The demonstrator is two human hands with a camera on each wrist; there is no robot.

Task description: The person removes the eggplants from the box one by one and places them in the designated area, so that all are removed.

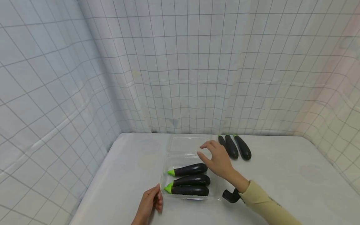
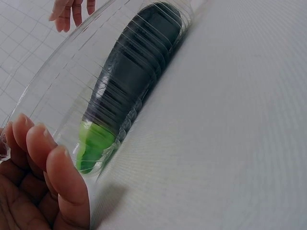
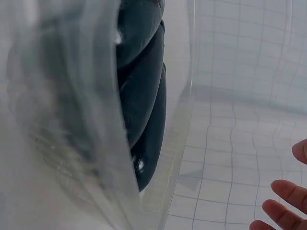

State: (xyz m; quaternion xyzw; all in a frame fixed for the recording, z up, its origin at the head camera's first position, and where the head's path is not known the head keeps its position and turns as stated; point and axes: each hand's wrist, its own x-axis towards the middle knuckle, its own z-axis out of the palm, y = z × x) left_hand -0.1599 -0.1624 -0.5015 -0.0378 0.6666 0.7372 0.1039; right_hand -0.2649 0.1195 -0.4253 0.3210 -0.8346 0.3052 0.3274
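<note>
Gridded curtain [image 1: 185, 68] behind a white table [image 1: 281, 168]. At lower centre I see three eggplants [image 1: 191, 180] in a clear clamshell box [image 1: 214, 187], left hand [image 1: 151, 200] pinching its corner; the right hand [image 1: 217, 158], fingers parted, holds nothing; three more eggplants [image 1: 231, 147] lie right of centre.

Free table [image 1: 281, 175] right of the container [image 1: 214, 184], 3 eggplants [image 1: 192, 180] blocking its middle, 3 loose eggplants [image 1: 231, 147] farther back

White curtains [image 1: 180, 68] with a thin dark grid are hanging behind and on both sides of a white table [image 1: 275, 178], forming a booth [image 1: 47, 103] like a staged work area. They are hiding the wider room, so the building's type is not showing.
</note>
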